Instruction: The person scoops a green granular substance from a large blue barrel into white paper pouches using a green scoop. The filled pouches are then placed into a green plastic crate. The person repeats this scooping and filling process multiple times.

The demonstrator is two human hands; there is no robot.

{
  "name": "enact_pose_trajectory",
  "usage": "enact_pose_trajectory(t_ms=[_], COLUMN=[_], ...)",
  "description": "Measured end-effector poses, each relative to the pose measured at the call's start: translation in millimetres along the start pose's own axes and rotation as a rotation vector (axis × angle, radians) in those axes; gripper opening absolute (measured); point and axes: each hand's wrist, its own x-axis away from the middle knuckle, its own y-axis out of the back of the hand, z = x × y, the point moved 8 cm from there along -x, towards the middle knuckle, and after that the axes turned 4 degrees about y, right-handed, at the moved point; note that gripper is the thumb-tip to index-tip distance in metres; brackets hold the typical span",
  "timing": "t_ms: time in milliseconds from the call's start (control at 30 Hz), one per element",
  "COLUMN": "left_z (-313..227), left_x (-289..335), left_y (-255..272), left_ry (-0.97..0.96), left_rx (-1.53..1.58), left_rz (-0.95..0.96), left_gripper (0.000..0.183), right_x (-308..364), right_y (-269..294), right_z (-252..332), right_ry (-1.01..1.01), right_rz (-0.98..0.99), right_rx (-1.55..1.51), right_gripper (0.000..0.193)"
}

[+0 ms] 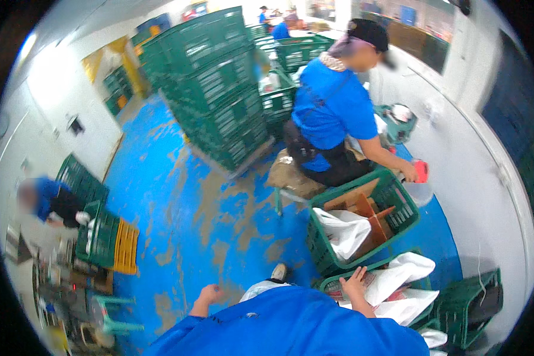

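Note:
My left hand (209, 293) hangs beside my body over the blue floor, its fingers loosely curled and nothing visible in them. My right hand (355, 286) is spread at the near left part of a green crate (327, 286), close to its rim and the white sacks. Whether it touches the sacks, I cannot tell. White plastic sacks (399, 277) with some red print fill that crate and bulge over its edge. Just beyond stands another green crate (315, 252), with a white sack (344, 232) and brown cardboard dividers (368, 207) inside.
A seated co-worker (335, 101) in blue leans by the far crate, one hand at a red-topped clear container (420, 178). Tall stacked green crates (210, 89) stand ahead. Another person (53, 199) works at left beside green and yellow crates (126, 246). A green stool (115, 314) is at lower left.

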Motion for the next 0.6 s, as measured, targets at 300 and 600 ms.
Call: enact_pose_trajectory(t_ms=[300,600], left_z=[75.1,139.5], left_x=[70.2,87.7], left_y=[-40.4,-90.9], left_ry=[0.184,0.157], left_rx=[0.183,0.272], left_rz=[-0.03,-0.156], left_gripper=[0.035,0.037], right_x=[-8.5,-7.6], right_y=[-10.3,-13.9], right_z=[-16.6,63.6], right_ry=[-0.071,0.025], right_rz=[0.246,0.519], right_rx=[0.228,-0.143], right_gripper=[0.109,0.047])
